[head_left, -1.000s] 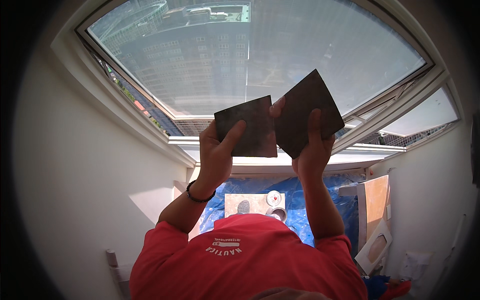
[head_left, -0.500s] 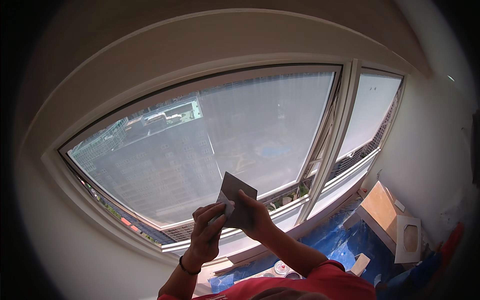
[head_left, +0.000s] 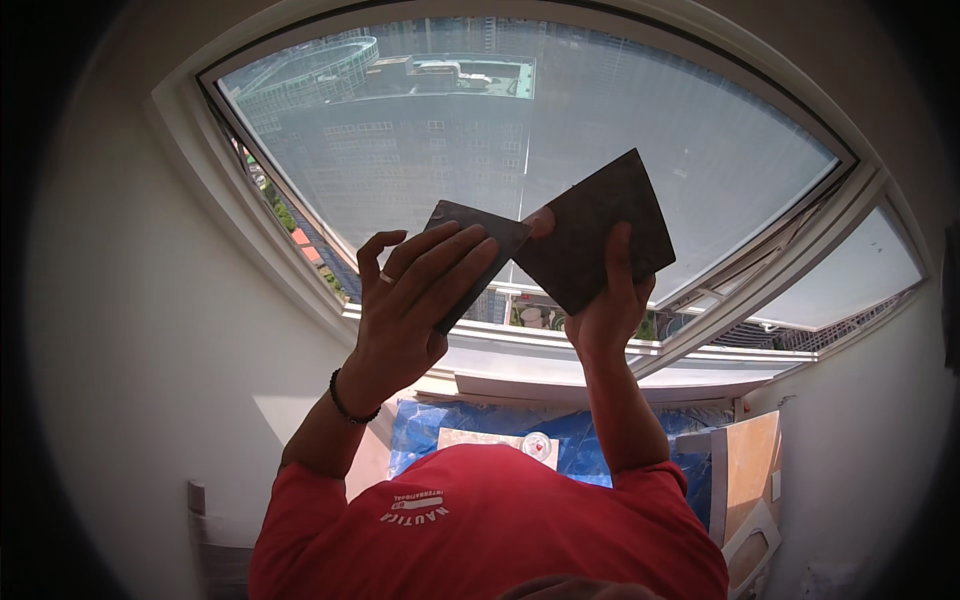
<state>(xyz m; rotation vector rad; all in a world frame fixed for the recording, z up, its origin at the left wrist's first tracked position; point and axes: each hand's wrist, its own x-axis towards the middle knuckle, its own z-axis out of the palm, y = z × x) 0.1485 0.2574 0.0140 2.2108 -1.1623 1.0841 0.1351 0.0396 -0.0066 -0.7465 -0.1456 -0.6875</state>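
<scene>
Both my hands are raised in front of the window, each with a thin, dark, flat plate that resembles a putty scraper blade. My left hand [head_left: 395, 310], with a ring and a dark bead bracelet, lays several fingers across the face of the smaller scraper plate [head_left: 507, 236]; its thumb is mostly hidden. The larger square scraper plate [head_left: 592, 225] is gripped by its lower corner in my right hand [head_left: 612, 310], thumb on the near face. A fingertip shows at its left edge. The two plates meet or overlap near their facing corners; whether they touch, I cannot tell.
A large tilted window pane [head_left: 400, 150] fills the space ahead, with a white frame and sill [head_left: 500, 352] below. Blue sheeting [head_left: 420, 425] covers the floor, holding a board with a round white-lidded container [head_left: 538, 446]. A wooden box-like panel [head_left: 752, 460] stands at right.
The view has shifted, so the window sits higher. My hands have moved up and spread apart; the left one's plate now shows broad and dark, and the right one's plate has turned.
</scene>
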